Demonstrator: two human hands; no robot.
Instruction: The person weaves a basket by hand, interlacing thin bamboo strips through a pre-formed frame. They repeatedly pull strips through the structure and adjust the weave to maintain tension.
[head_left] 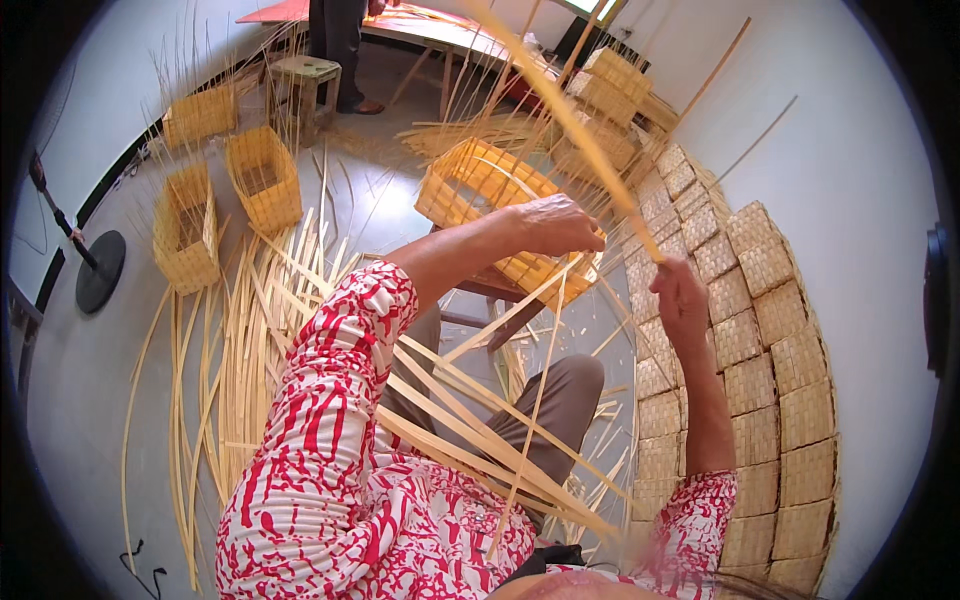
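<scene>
A partly woven bamboo basket (455, 185), its long uprights sticking up, rests on a dark wooden stool (515, 325) before my knees. Over the basket's near right rim, my left hand (557, 225) is closed, with the fingers curled down; what they pinch is hidden. My right hand (683, 300), raised to the right of the basket, grips the lower end of a long flat bamboo strip (590, 145). That strip slants up and left past the basket to the top of the view. Several loose strips (480, 440) lie across my lap.
Finished woven boxes (755, 385) are stacked along the right wall. Many loose bamboo strips (250, 350) cover the floor at left. Unfinished baskets (185, 240) stand beyond them, near a fan base (101, 272). At the back, another person (340, 50) stands by a table and small stool (305, 68).
</scene>
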